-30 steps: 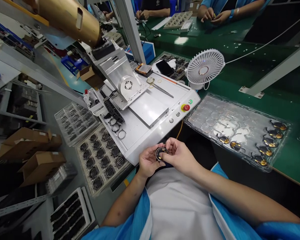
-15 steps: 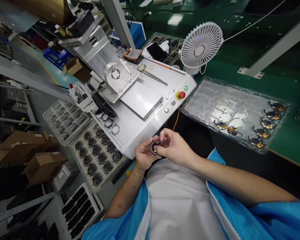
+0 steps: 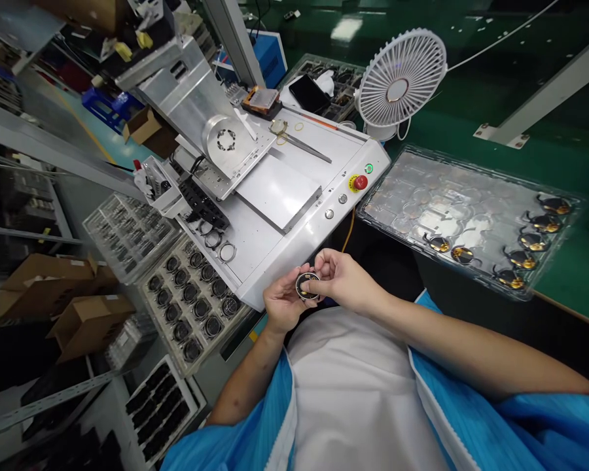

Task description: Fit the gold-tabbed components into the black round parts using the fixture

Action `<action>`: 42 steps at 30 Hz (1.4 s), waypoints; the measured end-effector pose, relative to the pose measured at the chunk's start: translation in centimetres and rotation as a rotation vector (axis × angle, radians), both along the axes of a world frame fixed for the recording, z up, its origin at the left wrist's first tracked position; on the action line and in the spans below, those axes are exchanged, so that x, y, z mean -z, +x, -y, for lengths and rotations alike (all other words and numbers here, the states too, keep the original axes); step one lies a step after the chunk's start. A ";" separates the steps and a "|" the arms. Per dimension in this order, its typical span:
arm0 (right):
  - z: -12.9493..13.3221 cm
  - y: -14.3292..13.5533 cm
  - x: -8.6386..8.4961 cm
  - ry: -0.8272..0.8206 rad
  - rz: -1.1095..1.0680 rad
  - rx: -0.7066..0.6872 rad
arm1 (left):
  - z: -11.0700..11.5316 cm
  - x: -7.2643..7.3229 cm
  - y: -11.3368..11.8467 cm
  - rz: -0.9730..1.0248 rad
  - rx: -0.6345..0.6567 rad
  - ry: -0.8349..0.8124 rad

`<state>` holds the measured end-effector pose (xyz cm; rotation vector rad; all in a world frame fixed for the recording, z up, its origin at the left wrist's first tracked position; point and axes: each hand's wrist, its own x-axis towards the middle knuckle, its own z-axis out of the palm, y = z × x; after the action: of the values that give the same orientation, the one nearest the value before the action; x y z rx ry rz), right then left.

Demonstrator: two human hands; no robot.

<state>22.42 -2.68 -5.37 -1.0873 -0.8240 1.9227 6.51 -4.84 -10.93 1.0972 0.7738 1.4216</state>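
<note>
Close to my body, in front of the machine's edge, I hold a round watch case (image 3: 304, 294) with a silvery rim, a black inside and small gold-coloured parts. My left hand (image 3: 283, 302) is closed around its left and lower side. From the right, my right hand (image 3: 343, 282) grips it with curled fingers at the far edge, its thumb pressed onto the inner face. The thumb and fingers cover part of the case. Just beyond both hands lies the white machine (image 3: 294, 245) with its front buttons.
A clear tray (image 3: 422, 203) at right bears several black-and-gold parts. At left, another tray (image 3: 203, 311) holds rows of round cases. On the machine are metal rings (image 3: 227, 252), tweezers (image 3: 307, 149) and a red stop button (image 3: 360, 182). A white fan (image 3: 401, 78) stands behind.
The watch case has tilted so that its inner face shows more. My right thumb has shifted slightly on it. Both hands keep their hold, and the camera view has moved a little.
</note>
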 end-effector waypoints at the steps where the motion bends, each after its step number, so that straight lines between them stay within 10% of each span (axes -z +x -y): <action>1: -0.1 0.2 0.2 -0.029 0.026 -0.047 | 0.1 0.0 0.0 0.001 -0.018 -0.006; 18: -1.7 -0.2 0.9 0.034 0.101 -0.142 | 0.6 0.2 -0.7 -0.140 -0.183 -0.048; 25: -11.7 2.6 -0.8 0.133 0.240 0.402 | -0.2 -1.5 -0.8 -0.033 -0.047 -0.106; 42: -13.0 3.6 -0.6 0.302 0.383 0.399 | -0.2 -1.3 0.1 -0.314 -0.141 0.016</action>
<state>25.97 10.33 -4.77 -1.3309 -0.9794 1.2342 6.59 -4.60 -9.67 1.3186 1.0823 1.3899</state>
